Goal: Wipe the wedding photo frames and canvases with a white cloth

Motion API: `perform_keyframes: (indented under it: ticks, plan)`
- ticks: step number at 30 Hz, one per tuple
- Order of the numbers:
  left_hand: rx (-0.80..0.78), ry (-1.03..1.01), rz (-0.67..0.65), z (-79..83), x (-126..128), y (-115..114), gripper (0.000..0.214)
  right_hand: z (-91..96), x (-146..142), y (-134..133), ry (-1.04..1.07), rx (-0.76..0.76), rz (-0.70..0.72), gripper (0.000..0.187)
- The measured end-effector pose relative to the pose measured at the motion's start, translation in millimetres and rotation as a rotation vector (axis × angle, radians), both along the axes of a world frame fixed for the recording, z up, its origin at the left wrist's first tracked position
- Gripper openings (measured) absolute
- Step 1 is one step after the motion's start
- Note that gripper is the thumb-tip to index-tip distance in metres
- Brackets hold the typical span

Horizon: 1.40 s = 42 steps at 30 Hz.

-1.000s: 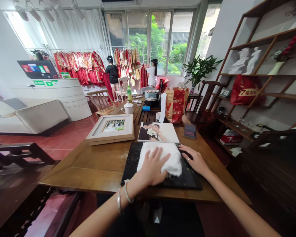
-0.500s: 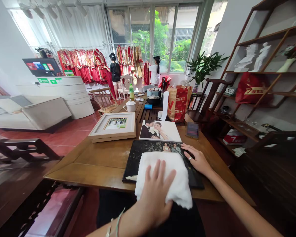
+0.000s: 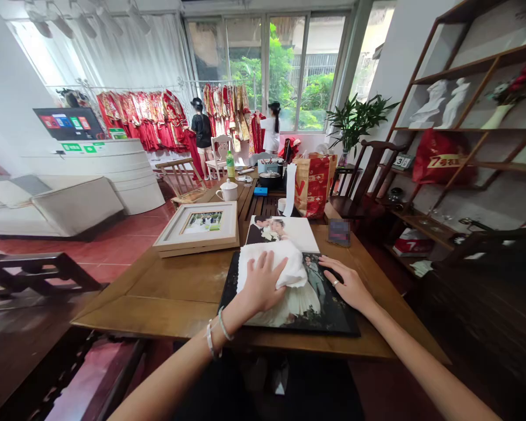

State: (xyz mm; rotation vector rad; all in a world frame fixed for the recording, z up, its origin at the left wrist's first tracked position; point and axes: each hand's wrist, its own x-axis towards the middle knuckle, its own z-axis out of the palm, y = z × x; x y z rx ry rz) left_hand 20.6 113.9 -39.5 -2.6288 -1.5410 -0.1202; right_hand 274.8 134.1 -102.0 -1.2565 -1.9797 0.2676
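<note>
My left hand (image 3: 263,285) presses a folded white cloth (image 3: 284,257) onto the upper left of a dark wedding photo panel (image 3: 337,316), its fingers curved over the fabric. The panel lies flat by the table's near edge, and the cloth hides part of its picture. At the panel's right side rests my right hand (image 3: 350,285), open, fingers stretched out, a ring on one of them. Just beyond lies a lighter wedding photo (image 3: 304,231), whose lower edge the cloth partly covers.
Framed pictures (image 3: 199,225) lie stacked at the left on the wooden table (image 3: 158,292). Farther back stand a white lidded mug (image 3: 228,190), a green bottle (image 3: 230,165) and a red paper bag (image 3: 313,187). Two people stand by garment racks (image 3: 144,117).
My left hand and the white cloth have moved away from me across the dark panel, uncovering the dress and suit in its picture. My right hand stays at the right side.
</note>
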Motion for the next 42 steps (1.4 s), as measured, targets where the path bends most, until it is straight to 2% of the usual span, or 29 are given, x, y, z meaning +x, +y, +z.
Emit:
perform_keyframes:
  ticks: [3, 6, 9, 12, 14, 16, 20, 23, 26, 28, 30, 36, 38, 40, 42]
  plan:
    - [-0.007, -0.029, 0.02, -4.5, -5.5, -13.1, 0.064, -0.2, -0.5, 0.2, 0.004, 0.005, 0.006, 0.029]
    - [-0.06, -0.058, 0.02, -5.7, -11.1, -45.7, 0.069, -0.5, -1.1, 0.2, 0.011, 0.016, 0.005, 0.03]
    - [-0.166, -0.053, -0.027, 0.6, -17.5, -80.8, 0.076, -0.8, -1.3, -0.2, 0.018, 0.023, 0.008, 0.029]
    - [-0.264, -0.012, -0.079, 10.0, -24.9, -99.9, 0.083, -0.9, -1.2, -0.7, 0.023, 0.031, 0.01, 0.03]
    - [-0.266, -0.003, -0.112, 12.7, -29.6, -98.5, 0.083, -1.0, -0.9, -0.9, 0.02, 0.031, 0.008, 0.029]
    - [-0.21, -0.015, -0.138, 10.7, -33.3, -85.5, 0.079, -1.1, -0.5, -0.9, 0.012, 0.027, 0.008, 0.029]
    - [-0.059, -0.033, -0.14, 0.6, -36.0, -36.6, 0.065, -1.2, -0.1, -0.7, 0.0, 0.021, 0.006, 0.028]
    - [0.001, -0.024, -0.07, -2.4, -36.5, -0.8, 0.059, -0.9, -0.3, -0.9, -0.007, 0.014, -0.002, 0.028]
    - [0.018, -0.027, -0.022, -1.4, -39.8, 15.0, 0.057, -0.4, -0.6, -1.3, -0.007, 0.008, -0.004, 0.029]
    - [0.01, -0.027, -0.015, -1.0, -44.3, 11.3, 0.057, -0.3, -0.7, -1.4, -0.002, 0.009, -0.003, 0.029]
    - [-0.001, -0.03, -0.012, -1.5, -49.8, -3.0, 0.059, -0.3, -0.9, -1.5, 0.003, 0.011, -0.001, 0.029]
    - [-0.111, -0.056, -0.062, 2.2, -64.3, -75.8, 0.074, 0.9, -2.3, -1.6, 0.005, 0.013, 0.0, 0.029]
    - [-0.165, -0.064, -0.098, 7.2, -68.1, -90.5, 0.08, 1.1, -2.5, -1.5, 0.005, 0.011, 0.0, 0.029]
    - [-0.199, -0.074, -0.132, 11.5, -72.0, -90.5, 0.078, 0.6, -2.4, -1.2, 0.007, 0.016, 0.0, 0.029]
    - [-0.201, -0.088, -0.145, 13.0, -75.4, -75.6, 0.072, -0.4, -1.8, -0.8, 0.009, 0.025, 0.003, 0.028]
